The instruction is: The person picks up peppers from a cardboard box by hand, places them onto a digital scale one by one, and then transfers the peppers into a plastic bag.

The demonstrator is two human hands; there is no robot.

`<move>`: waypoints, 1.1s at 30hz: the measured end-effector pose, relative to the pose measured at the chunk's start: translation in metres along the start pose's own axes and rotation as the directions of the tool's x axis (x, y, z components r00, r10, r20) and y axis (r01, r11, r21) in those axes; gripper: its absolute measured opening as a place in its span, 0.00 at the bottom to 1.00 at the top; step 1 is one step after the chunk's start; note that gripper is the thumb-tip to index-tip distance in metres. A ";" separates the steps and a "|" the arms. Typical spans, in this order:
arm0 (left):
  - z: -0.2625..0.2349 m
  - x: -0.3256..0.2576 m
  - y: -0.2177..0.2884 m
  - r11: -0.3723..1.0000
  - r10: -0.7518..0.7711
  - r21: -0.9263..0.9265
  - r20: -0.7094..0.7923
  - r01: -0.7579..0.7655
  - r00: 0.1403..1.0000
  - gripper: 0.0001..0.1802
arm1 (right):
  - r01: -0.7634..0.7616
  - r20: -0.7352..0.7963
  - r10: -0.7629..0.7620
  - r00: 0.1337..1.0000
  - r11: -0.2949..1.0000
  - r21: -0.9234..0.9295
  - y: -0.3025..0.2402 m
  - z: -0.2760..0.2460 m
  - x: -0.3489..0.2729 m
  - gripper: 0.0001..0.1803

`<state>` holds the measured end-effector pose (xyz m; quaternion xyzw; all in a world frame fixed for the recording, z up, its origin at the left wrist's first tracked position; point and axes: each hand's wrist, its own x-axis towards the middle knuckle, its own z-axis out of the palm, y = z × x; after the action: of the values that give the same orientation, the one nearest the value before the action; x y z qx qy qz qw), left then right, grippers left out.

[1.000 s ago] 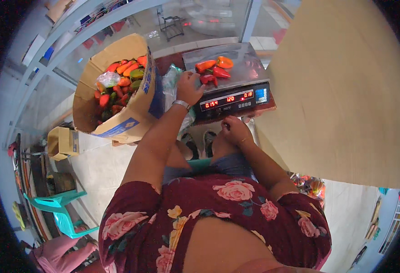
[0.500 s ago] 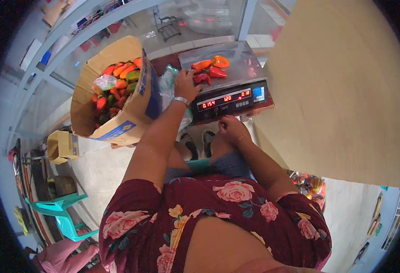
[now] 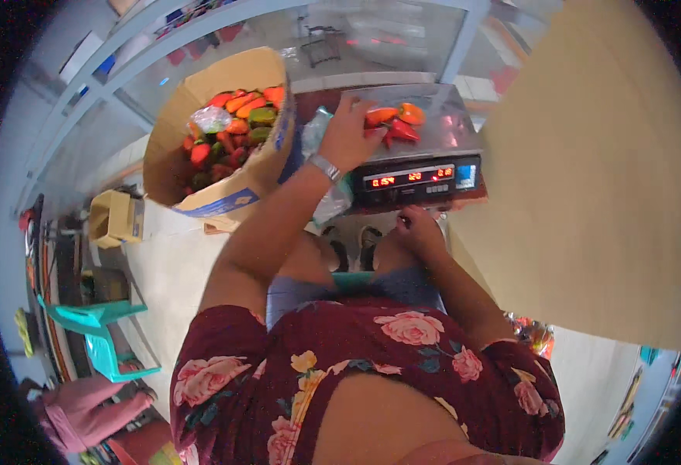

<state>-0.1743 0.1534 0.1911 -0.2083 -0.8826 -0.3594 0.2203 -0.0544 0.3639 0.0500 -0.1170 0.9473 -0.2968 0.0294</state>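
My left hand (image 3: pixel 347 138), with a metal-banded watch (image 3: pixel 324 167) on its wrist, reaches over the left side of a digital scale's steel plate (image 3: pixel 453 116). Its fingers are apart, against the near ends of a few peppers. Among these are an orange pepper (image 3: pixel 411 115) and a red pepper (image 3: pixel 404 130); the hand partly covers the others. Below the scale's lit display (image 3: pixel 410 177), my right hand (image 3: pixel 423 230) is closed beside my knee. Whatever its curled fingers hold, if anything, cannot be made out.
Left of the scale stands a tall cardboard box (image 3: pixel 232 203) of red, orange and green peppers. A thin plastic bag (image 3: pixel 331 203) hangs between box and scale. A large tan board (image 3: pixel 588 186) rises at the right. A green plastic chair (image 3: pixel 102 341) stands at lower left.
The whole view has shifted, so the scale and box sit farther right. My left hand has moved farther over the plate, its fingers around the peppers' left side. My right hand stays closed below the scale.
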 end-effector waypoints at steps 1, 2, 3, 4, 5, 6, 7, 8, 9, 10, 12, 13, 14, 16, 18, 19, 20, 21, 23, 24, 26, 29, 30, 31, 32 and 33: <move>-0.026 0.012 0.007 0.999 0.031 0.007 0.041 -0.031 0.999 0.26 | 0.023 0.013 -0.023 1.000 1.000 0.002 0.001 0.001 -0.001 0.13; -0.047 0.025 0.007 0.998 0.060 0.012 0.081 -0.061 0.995 0.25 | -0.003 0.006 0.003 1.000 1.000 0.025 0.000 0.000 -0.001 0.13; -0.063 0.041 -0.008 0.981 0.154 0.118 0.011 -0.154 0.988 0.22 | -0.030 -0.003 0.030 1.000 0.998 0.046 -0.001 0.000 -0.001 0.12; -0.083 0.057 -0.028 0.943 0.252 0.234 -0.044 -0.235 0.967 0.19 | -0.004 0.010 0.003 1.000 0.999 0.048 -0.002 0.001 0.001 0.12; -0.100 0.070 -0.044 0.976 0.136 0.172 -0.018 -0.131 0.991 0.17 | -0.019 -0.013 0.020 1.000 0.999 0.042 -0.001 0.002 0.002 0.10; -0.123 0.079 -0.062 0.993 0.017 0.119 0.009 -0.018 1.000 0.15 | -0.025 -0.035 0.026 0.999 0.999 0.041 -0.001 0.004 0.004 0.08; -0.142 0.085 -0.091 0.979 -0.021 0.206 0.049 0.010 0.999 0.13 | 0.025 -0.061 -0.025 0.998 1.000 0.007 0.005 0.010 0.006 0.08; -0.156 0.083 -0.125 0.956 -0.065 0.291 0.086 0.038 0.994 0.12 | 0.051 -0.054 -0.051 0.997 0.999 0.010 0.003 0.013 0.007 0.08; -0.164 0.076 -0.154 0.913 -0.146 0.399 0.132 0.083 0.980 0.12 | 0.024 -0.071 -0.024 0.997 1.000 0.005 0.002 0.013 0.006 0.08; -0.173 0.065 -0.183 0.853 -0.234 0.507 0.163 0.122 0.959 0.11 | 0.003 -0.087 -0.003 0.996 1.000 0.003 0.000 0.012 0.007 0.08; -0.192 0.037 -0.242 0.550 -0.624 0.820 0.279 0.157 0.730 0.18 | 0.015 -0.050 -0.013 0.999 1.000 0.025 -0.011 0.008 0.010 0.07; -0.193 0.023 -0.261 0.520 -0.630 0.850 0.312 0.087 0.712 0.19 | -0.016 -0.023 0.016 1.000 0.999 0.039 -0.013 0.006 0.010 0.07; -0.193 0.008 -0.275 0.489 -0.638 0.872 0.345 0.015 0.689 0.20 | -0.009 -0.022 0.010 1.000 0.999 0.042 -0.011 0.008 0.011 0.07; -0.181 -0.033 -0.287 0.607 -0.569 0.763 0.221 0.223 0.792 0.20 | 0.010 -0.025 -0.009 1.000 1.000 0.026 -0.002 0.009 0.011 0.06; -0.182 -0.047 -0.282 0.704 -0.531 0.585 0.057 0.403 0.846 0.20 | 0.026 -0.040 -0.026 0.999 1.000 -0.001 0.000 0.010 0.011 0.06; -0.191 -0.041 -0.267 0.743 -0.599 0.493 0.187 0.452 0.779 0.24 | 0.036 -0.056 -0.037 0.998 0.999 -0.021 0.001 0.012 0.010 0.05; -0.201 -0.037 -0.254 0.758 -0.641 0.404 0.316 0.511 0.700 0.27 | 0.038 -0.048 -0.039 0.998 0.999 -0.018 0.003 0.015 0.010 0.05; -0.205 -0.034 -0.246 0.767 -0.632 0.431 0.371 0.476 0.681 0.31 | 0.005 -0.029 -0.005 1.000 1.000 -0.001 0.006 0.017 0.012 0.05; -0.196 -0.032 -0.227 0.822 -0.565 0.434 0.545 0.368 0.619 0.25 | -0.037 -0.011 0.037 0.999 0.999 0.013 0.008 0.018 0.013 0.05; -0.189 -0.034 -0.229 0.866 -0.496 0.402 0.611 0.298 0.617 0.23 | 0.000 -0.027 0.000 1.000 1.000 0.005 0.007 0.018 0.013 0.05; -0.182 -0.039 -0.240 0.901 -0.428 0.363 0.666 0.236 0.611 0.21 | 0.045 -0.038 -0.045 0.998 0.999 -0.005 0.003 0.016 0.012 0.05; -0.187 -0.033 -0.279 0.932 -0.361 0.270 0.606 0.244 0.709 0.18 | 0.057 -0.042 -0.058 0.997 0.998 -0.019 -0.003 0.016 0.013 0.06; -0.193 -0.036 -0.290 0.930 -0.366 0.274 0.601 0.246 0.711 0.18 | 0.042 -0.038 -0.042 0.998 0.999 -0.007 -0.002 0.017 0.013 0.06; -0.194 -0.036 -0.295 0.836 -0.514 0.099 0.484 0.540 0.708 0.18 | 0.017 -0.037 -0.017 0.999 1.000 0.001 0.001 0.018 0.012 0.06; -0.195 -0.037 -0.298 0.650 -0.665 -0.119 0.389 0.750 0.638 0.17 | 0.017 -0.038 -0.017 0.999 1.000 0.000 0.003 0.019 0.012 0.06; -0.195 -0.040 -0.301 0.651 -0.664 -0.120 0.388 0.750 0.639 0.17 | 0.037 -0.042 -0.037 0.998 0.999 -0.014 0.006 0.020 0.011 0.06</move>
<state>-0.2534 -0.1938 0.1317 0.0759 -0.8576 -0.4964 -0.1116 -0.0642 0.3545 0.0306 -0.1283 0.9473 -0.2936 0.0033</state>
